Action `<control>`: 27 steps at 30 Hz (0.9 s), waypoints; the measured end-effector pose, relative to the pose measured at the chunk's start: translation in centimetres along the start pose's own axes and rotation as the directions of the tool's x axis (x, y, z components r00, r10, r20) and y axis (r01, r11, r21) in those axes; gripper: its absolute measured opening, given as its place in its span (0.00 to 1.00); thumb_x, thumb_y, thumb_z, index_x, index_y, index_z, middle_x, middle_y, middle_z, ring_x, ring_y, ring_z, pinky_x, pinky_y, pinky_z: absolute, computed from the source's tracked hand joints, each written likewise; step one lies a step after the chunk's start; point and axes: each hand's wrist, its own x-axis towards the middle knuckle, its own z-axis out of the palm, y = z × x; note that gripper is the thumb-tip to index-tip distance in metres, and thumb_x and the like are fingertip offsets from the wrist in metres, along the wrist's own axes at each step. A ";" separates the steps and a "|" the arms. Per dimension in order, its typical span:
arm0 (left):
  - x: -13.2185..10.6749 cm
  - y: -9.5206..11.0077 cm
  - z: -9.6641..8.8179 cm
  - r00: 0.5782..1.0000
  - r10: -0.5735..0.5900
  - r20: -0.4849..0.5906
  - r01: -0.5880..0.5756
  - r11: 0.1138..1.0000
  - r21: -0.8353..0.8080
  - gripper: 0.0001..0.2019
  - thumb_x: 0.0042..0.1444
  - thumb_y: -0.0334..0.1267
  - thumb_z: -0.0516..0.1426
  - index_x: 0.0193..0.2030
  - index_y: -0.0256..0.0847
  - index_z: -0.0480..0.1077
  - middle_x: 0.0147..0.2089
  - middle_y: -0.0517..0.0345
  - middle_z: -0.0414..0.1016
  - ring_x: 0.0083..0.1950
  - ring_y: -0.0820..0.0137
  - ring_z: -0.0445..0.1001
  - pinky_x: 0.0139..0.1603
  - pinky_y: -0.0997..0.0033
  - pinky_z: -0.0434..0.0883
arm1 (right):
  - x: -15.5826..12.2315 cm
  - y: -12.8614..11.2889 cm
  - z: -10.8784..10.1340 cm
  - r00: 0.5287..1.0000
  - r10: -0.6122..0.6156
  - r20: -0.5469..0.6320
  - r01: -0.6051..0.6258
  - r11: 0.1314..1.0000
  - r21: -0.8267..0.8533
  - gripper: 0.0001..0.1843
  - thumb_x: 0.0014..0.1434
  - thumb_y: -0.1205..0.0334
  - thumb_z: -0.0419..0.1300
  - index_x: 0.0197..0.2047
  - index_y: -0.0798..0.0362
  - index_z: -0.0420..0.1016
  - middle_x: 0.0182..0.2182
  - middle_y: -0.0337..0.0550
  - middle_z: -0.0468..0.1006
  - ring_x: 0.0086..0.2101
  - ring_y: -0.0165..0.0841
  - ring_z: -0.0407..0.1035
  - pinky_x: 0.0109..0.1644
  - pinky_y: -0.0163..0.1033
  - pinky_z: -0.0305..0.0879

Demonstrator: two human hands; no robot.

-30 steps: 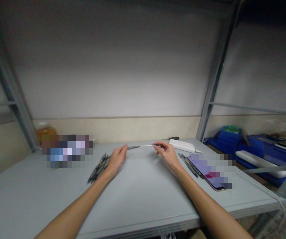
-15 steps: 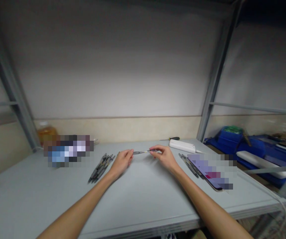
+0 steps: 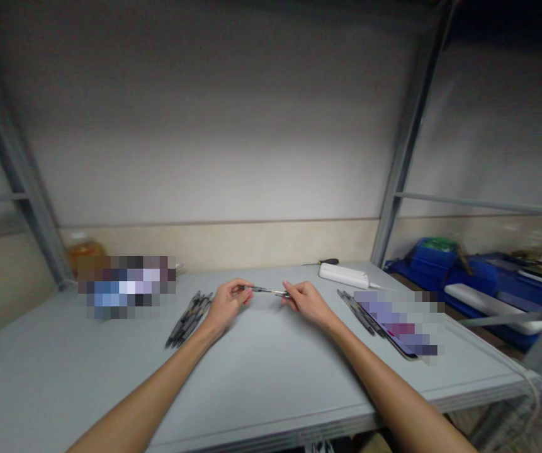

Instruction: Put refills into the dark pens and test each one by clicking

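My left hand (image 3: 231,303) is closed in a pinch around one end of a slim dark pen (image 3: 262,289). At the pen's other end, my right hand (image 3: 306,301) grips it between thumb and fingers. The pen lies nearly level above the table, with a thin pale section showing close to my right fingers. Whether its parts are joined there I cannot tell. Beside my left wrist lies a bunch of several dark pens (image 3: 188,319). A few more dark pens (image 3: 358,314) rest to the right of my right forearm.
Next to the right-hand pens lies a flat, blurred-out device (image 3: 393,321). A white power strip (image 3: 344,275) and a screwdriver (image 3: 330,261) sit at the back right. Another blurred-out item (image 3: 126,286) is at the back left. Blue bins (image 3: 434,258) stand beyond the table (image 3: 261,390).
Both hands have shifted their grip on the pen. The right hand has turned, with its thumb now on top, and the pen tilts slightly down to the right.
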 end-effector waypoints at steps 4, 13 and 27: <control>0.3 -0.2 0.1 0.995 -0.084 -0.055 0.075 0.987 -0.144 0.15 0.40 0.43 0.62 0.32 0.34 0.72 0.23 0.59 0.70 0.24 0.76 0.66 0.27 0.75 0.63 | 0.1 -0.1 -0.4 0.995 -0.074 -0.074 0.084 0.986 0.146 0.23 0.50 0.48 0.57 0.42 0.57 0.73 0.24 0.40 0.71 0.22 0.27 0.61 0.21 0.30 0.54; 0.0 0.5 0.1 0.986 -0.167 -0.011 0.160 0.961 -0.224 0.17 0.35 0.42 0.65 0.31 0.33 0.72 0.22 0.59 0.71 0.24 0.76 0.67 0.28 0.75 0.64 | 0.1 -0.1 -0.3 1.000 0.011 0.026 -0.014 0.996 0.084 0.31 0.57 0.42 0.45 0.17 0.57 0.68 0.10 0.37 0.62 0.13 0.24 0.54 0.19 0.32 0.51; 0.0 0.4 0.2 0.980 -0.201 0.002 0.196 0.954 -0.227 0.17 0.35 0.43 0.65 0.30 0.32 0.71 0.22 0.59 0.71 0.24 0.77 0.67 0.28 0.75 0.64 | -0.1 -0.1 -0.4 1.000 -0.013 0.007 0.012 0.999 0.051 0.28 0.59 0.45 0.45 0.19 0.57 0.67 0.10 0.35 0.60 0.14 0.24 0.54 0.19 0.31 0.51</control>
